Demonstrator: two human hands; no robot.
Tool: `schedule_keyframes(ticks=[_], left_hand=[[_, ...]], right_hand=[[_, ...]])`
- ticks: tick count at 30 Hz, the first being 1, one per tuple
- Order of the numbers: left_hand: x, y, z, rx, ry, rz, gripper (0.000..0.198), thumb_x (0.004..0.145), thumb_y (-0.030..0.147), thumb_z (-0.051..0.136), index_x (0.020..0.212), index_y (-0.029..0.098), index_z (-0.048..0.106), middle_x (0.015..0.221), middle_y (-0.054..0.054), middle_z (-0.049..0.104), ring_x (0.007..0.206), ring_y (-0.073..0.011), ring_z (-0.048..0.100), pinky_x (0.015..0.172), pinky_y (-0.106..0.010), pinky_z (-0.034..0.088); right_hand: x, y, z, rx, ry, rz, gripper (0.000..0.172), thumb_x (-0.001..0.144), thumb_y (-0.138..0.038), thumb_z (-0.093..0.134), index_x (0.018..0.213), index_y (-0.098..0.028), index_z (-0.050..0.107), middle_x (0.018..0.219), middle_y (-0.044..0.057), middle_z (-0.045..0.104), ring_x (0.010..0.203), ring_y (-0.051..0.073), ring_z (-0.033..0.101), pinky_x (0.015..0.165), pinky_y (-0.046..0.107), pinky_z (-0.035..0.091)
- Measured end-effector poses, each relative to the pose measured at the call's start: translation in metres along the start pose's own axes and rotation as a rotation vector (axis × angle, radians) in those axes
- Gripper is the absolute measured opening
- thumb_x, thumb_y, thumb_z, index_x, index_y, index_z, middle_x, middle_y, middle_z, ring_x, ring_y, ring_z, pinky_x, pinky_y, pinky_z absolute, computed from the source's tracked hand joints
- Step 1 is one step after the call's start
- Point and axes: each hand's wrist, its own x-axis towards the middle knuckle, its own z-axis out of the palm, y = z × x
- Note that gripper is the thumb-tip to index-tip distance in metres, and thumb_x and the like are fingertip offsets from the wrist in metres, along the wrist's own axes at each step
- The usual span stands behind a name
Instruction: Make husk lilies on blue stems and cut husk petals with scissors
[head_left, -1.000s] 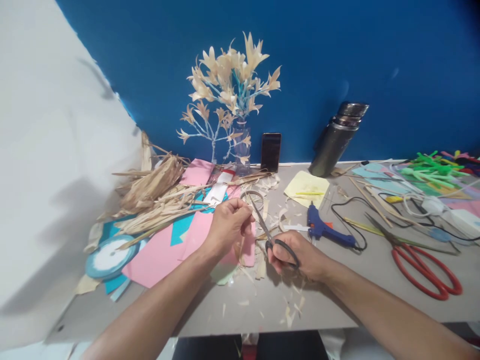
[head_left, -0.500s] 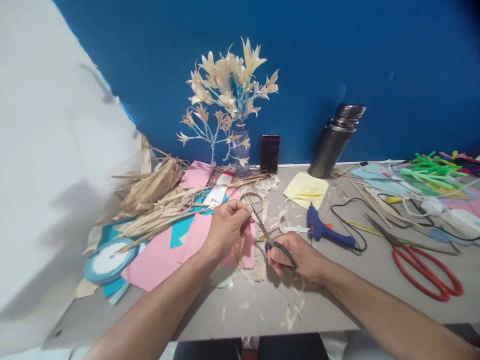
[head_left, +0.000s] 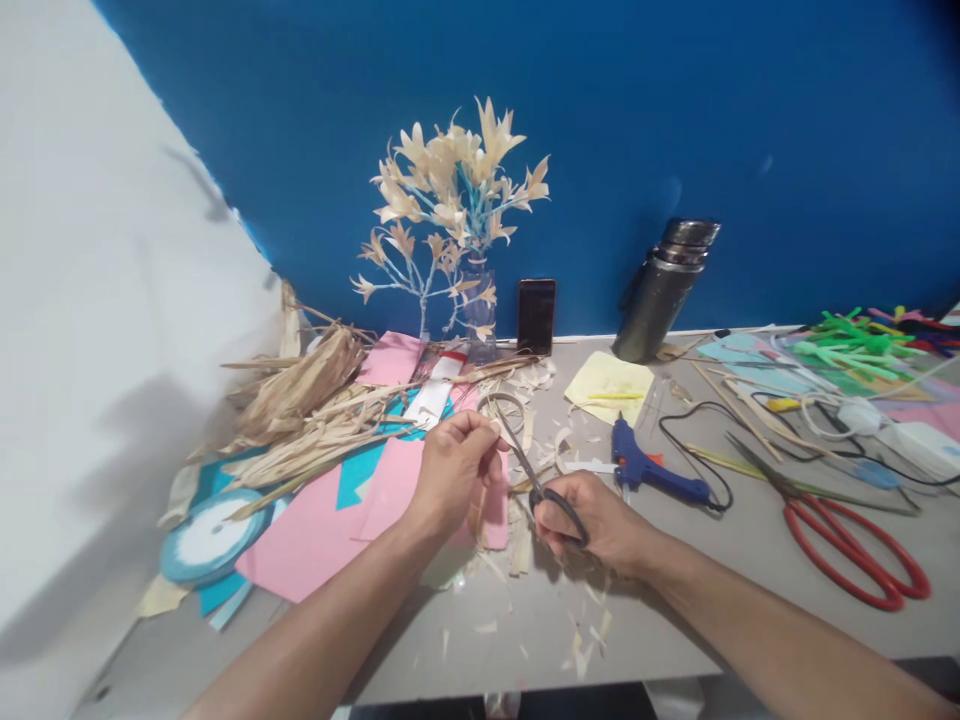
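My right hand (head_left: 589, 520) is wrapped round the black handles of a small pair of scissors (head_left: 526, 462), whose blades point up and left. The blades look nearly closed, close to the fingertips of my left hand (head_left: 459, 465). Those fingers are pinched on a pale strip of dried husk (head_left: 477, 512); part of it hangs below the palm, and the rest is hidden by the fingers. Pink paper (head_left: 386, 490) and cream husk scraps (head_left: 519, 548) lie beneath both hands. A curled strip (head_left: 504, 398) lies just beyond the blade tips.
Dried husks (head_left: 300, 400) and a ribbon spool (head_left: 214, 535) lie left. Behind stand husk flowers (head_left: 450, 185) in a clear bottle (head_left: 480, 300), a phone (head_left: 536, 315) and a leaning flask (head_left: 664, 290). Rightward are a blue glue gun (head_left: 656, 475), its cable, and red-handled scissors (head_left: 847, 545).
The head view has shifted slightly, so the things at the back sit a little lower. Both hands keep nearly the same pose, with the scissor blades still at the left fingertips.
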Motion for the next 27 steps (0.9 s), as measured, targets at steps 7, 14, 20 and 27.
schedule_keyframes(ticks=[7,14,20,27], left_hand=[[0.0,-0.002,0.0,-0.075,-0.04,0.001,0.018,0.078,0.028,0.066,0.065,0.016,0.06,0.042,0.002,0.055,0.037,-0.008,0.046,0.041,-0.018,0.032],[-0.001,0.002,0.002,-0.222,-0.111,-0.058,0.02,0.076,0.03,0.071,0.071,0.017,0.057,0.054,0.003,0.06,0.038,-0.006,0.045,0.039,-0.017,0.031],[-0.001,-0.011,0.008,-0.339,-0.14,-0.137,0.023,0.071,0.027,0.075,0.07,0.016,0.054,0.066,0.002,0.064,0.039,-0.0034,0.046,0.039,-0.016,0.033],[-0.006,-0.025,0.014,-0.314,-0.195,-0.219,0.018,0.07,0.023,0.073,0.069,0.015,0.057,0.062,0.001,0.065,0.037,-0.0046,0.046,0.036,-0.016,0.032]], right_hand=[[-0.002,-0.007,0.002,-0.005,-0.019,-0.037,0.061,0.072,-0.072,0.072,0.057,-0.015,0.057,0.049,0.0,0.05,0.04,0.007,0.035,0.038,0.021,0.021],[0.001,-0.004,0.002,0.04,0.079,-0.084,0.054,0.074,-0.062,0.076,0.058,-0.014,0.058,0.053,0.001,0.053,0.044,0.01,0.042,0.041,0.022,0.031],[0.004,-0.012,0.004,0.274,0.342,-0.117,0.043,0.061,-0.04,0.09,0.087,-0.018,0.063,0.069,0.0,0.063,0.057,0.016,0.058,0.052,0.027,0.048],[0.005,-0.018,0.003,0.204,0.444,-0.203,0.036,0.064,-0.037,0.086,0.083,-0.015,0.063,0.066,-0.003,0.057,0.055,0.01,0.049,0.052,0.023,0.039]])
